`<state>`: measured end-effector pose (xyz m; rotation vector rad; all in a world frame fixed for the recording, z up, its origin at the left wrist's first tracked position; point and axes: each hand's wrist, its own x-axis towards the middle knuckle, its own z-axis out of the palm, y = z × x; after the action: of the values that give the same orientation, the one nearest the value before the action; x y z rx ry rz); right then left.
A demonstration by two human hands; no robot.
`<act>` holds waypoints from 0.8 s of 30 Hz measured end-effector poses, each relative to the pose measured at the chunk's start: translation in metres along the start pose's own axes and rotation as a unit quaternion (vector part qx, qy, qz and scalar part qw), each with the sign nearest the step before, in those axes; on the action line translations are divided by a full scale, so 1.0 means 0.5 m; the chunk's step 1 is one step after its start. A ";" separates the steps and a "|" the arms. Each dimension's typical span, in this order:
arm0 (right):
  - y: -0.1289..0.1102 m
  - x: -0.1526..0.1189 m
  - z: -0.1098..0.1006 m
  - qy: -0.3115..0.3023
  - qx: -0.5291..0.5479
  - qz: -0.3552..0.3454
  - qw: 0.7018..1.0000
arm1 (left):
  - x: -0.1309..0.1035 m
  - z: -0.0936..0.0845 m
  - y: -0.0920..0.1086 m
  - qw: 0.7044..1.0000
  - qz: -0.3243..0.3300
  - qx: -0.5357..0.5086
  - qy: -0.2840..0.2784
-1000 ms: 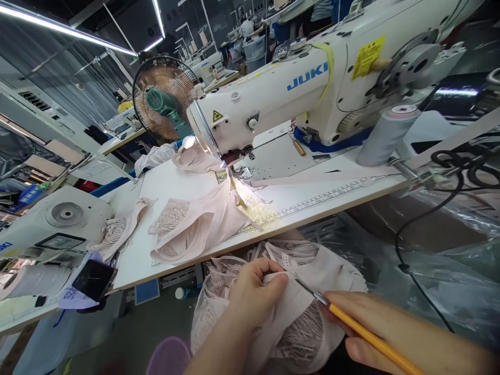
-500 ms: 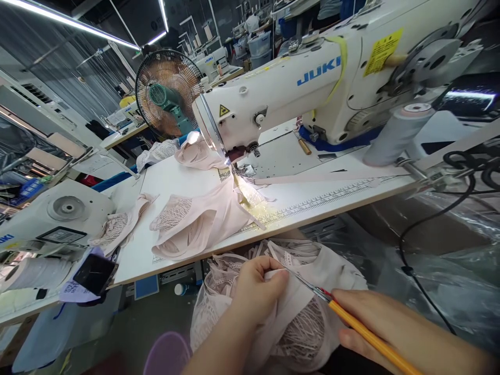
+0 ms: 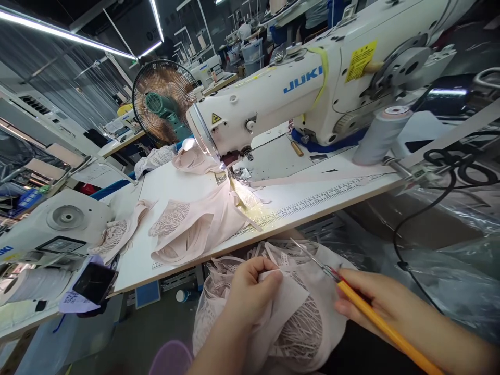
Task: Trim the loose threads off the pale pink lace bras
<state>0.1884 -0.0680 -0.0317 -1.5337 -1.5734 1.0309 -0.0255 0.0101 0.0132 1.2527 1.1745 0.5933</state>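
Note:
My left hand (image 3: pixel 255 291) is closed, pinching the pale pink fabric edge of a lace-trimmed bra (image 3: pixel 300 323) over my lap. My right hand (image 3: pixel 371 297) grips a slim pointed metal tool (image 3: pixel 314 260) with a red part and a long yellow handle. Whether its tip is a pair of blades, I cannot tell for certain. The tip points up and left, apart from the pinched edge. Another pale pink bra (image 3: pixel 195 224) lies on the white table (image 3: pixel 269 224), reaching to the needle area of the sewing machine (image 3: pixel 265 99).
A cone of grey thread (image 3: pixel 385 135) stands at the table's right, with black cables (image 3: pixel 422 208) hanging nearby. At left are a second sewing machine (image 3: pixel 58 216) and a phone (image 3: pixel 95 281). A fan (image 3: pixel 162 101) stands behind. Below is a purple bin (image 3: pixel 172 357).
My right hand has drawn the pointed tool away from my left hand, toward the right. A fabric flap below the left hand hangs freer. The view has shifted slightly.

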 end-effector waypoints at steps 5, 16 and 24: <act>-0.037 0.016 0.021 0.030 0.058 -0.046 0.997 | -0.005 -0.007 -0.003 1.000 0.009 -0.010 -0.011; -0.052 0.033 0.061 0.042 0.085 -0.046 0.994 | -0.015 -0.008 -0.010 0.999 0.025 -0.014 -0.015; -0.072 0.041 0.061 0.013 -0.009 -0.071 0.997 | -0.024 -0.005 -0.024 0.971 0.144 0.187 0.028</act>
<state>0.1443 -0.0492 -0.0139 -1.4190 -1.6516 0.9171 -0.0346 -0.0027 0.0066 1.7581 1.1945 0.6406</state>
